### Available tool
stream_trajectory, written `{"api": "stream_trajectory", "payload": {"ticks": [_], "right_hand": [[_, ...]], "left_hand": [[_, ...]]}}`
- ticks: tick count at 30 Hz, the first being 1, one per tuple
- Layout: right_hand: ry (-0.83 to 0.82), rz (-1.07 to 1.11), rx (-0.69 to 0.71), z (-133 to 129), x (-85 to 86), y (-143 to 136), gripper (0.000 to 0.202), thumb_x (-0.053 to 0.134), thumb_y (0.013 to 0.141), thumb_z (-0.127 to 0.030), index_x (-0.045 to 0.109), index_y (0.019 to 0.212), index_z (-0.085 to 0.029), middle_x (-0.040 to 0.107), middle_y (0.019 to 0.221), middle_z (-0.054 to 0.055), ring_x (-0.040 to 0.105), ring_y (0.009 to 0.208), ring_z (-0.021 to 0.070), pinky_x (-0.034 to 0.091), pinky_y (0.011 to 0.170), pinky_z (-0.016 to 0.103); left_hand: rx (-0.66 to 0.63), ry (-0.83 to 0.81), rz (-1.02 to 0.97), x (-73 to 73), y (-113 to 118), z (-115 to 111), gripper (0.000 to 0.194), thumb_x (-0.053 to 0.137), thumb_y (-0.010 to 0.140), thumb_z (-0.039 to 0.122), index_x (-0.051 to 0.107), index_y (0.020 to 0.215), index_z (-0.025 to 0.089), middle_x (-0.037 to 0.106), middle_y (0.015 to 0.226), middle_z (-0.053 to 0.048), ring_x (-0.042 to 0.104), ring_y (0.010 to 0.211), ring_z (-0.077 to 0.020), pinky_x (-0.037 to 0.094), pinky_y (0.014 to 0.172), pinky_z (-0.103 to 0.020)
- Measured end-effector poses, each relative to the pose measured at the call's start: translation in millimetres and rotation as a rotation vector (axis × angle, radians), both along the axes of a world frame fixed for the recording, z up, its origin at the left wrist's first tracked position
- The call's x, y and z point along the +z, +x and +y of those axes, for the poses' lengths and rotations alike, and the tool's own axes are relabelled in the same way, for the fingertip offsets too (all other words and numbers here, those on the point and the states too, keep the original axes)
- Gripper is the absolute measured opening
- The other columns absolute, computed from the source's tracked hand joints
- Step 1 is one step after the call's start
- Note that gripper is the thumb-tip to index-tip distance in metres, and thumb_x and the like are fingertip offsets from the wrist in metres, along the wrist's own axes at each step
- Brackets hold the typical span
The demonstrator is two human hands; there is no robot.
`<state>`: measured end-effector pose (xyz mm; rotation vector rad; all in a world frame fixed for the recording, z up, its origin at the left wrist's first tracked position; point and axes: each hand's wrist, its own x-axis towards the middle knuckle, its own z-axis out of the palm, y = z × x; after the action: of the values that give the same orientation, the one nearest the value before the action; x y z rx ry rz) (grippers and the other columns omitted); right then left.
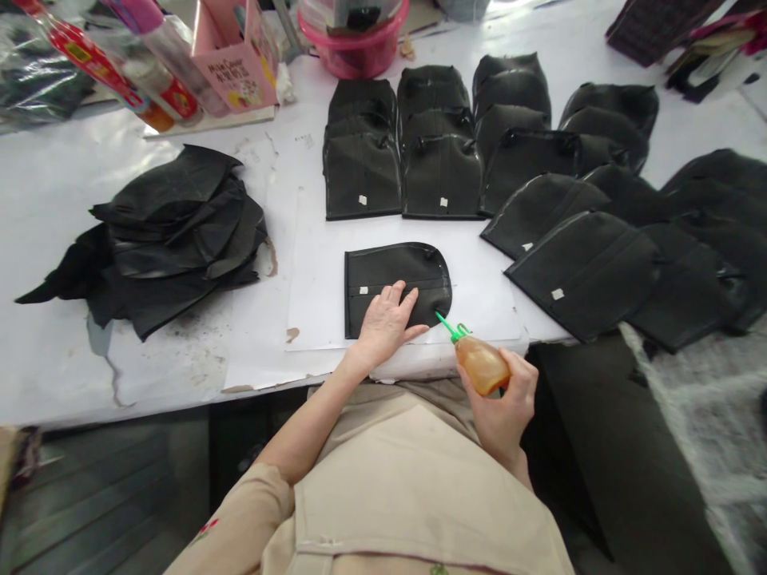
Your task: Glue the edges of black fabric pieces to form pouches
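Closest to me is my beige apron [419, 479], and just past it my left hand [388, 319] lies on the black piece [392, 267], fingers spread, pressing down and grasping nothing. The piece rests flat on a white sheet [311, 239], its rounded end towards my right hand [509, 403]. That hand is wrapped around a squeeze bottle [482, 365] of amber liquid, tilted so the green nozzle [444, 323] meets the curved edge; whether the tip touches or hovers, I can't tell.

If I squeeze too hard, I think the liquid could run past the edge and smear the sheet. My left thumb sits near the nozzle, so a slip there could wet my skin and leave marks. Should my left palm lighten, the piece could skew and the tip miss the rim.

Ahead of both hands stand rows of black pieces [363, 176]. Beyond my right hand, more overlapping pieces [584, 271] lie at the table's [48, 343] near edge; a careless swing of my right elbow could knock some off. Well left of my left hand is a loose heap of black material [180, 216], which looks likely to slide if I brush it.
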<state>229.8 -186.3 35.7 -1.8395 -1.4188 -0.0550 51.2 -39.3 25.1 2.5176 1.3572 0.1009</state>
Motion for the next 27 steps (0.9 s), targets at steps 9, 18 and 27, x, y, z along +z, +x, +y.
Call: {"api": "stream_trajectory", "payload": {"ticks": [9,18,27], "right_hand": [[-0.041,0.015,-0.021,-7,4.1,8,0.063,0.087,0.078,-0.04,0.059,0.128,-0.016,0.063,0.111,0.013,0.066,0.102,0.0279,0.057,0.086,0.04],[-0.076,0.069,0.009,-10,5.2,-1,0.06,0.083,0.081,-0.047,0.058,0.129,-0.02,0.064,0.11,0.011,0.066,0.1,0.0275,0.058,0.082,0.04],[-0.086,0.154,0.054,-16,-0.5,-7,0.063,0.086,0.079,-0.044,0.058,0.13,-0.02,0.063,0.111,0.011,0.066,0.099,0.0267,0.059,0.081,0.039]], "left_hand": [[0.016,-0.007,-0.021,0.7,0,1,0.071,0.075,0.086,0.05,0.056,0.142,0.01,0.051,0.145,-0.024,0.054,0.127,-0.0369,0.051,0.101,-0.047],[0.013,-0.052,-0.12,0.8,-6,7,0.05,0.072,0.091,0.031,0.06,0.136,0.015,0.054,0.141,-0.019,0.055,0.128,-0.0311,0.05,0.107,-0.044],[0.039,-0.08,-0.123,2.9,-6,9,0.048,0.073,0.09,0.029,0.062,0.135,0.015,0.054,0.139,-0.018,0.057,0.126,-0.0306,0.052,0.106,-0.041]]}}
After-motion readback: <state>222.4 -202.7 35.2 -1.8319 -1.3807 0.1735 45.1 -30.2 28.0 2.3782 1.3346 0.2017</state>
